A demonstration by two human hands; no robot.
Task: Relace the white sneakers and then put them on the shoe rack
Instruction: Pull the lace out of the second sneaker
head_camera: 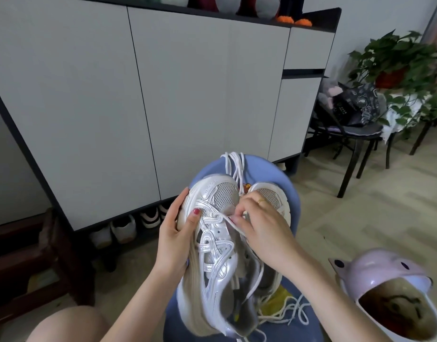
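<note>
A white and silver sneaker lies tilted on its side on a blue round stool, toe pointing away from me. My left hand grips its sole and side, thumb on the upper. My right hand pinches a white lace at the eyelets near the toe. The second white sneaker lies behind my right hand, mostly hidden. Loose white laces trail over the stool's far edge, and more lace is bunched at the near side.
A tall grey cabinet stands straight ahead, with several shoes tucked in the gap beneath it. A pink bin sits at lower right. A black chair with a dark bag and potted plants are at right. Dark wooden furniture stands left.
</note>
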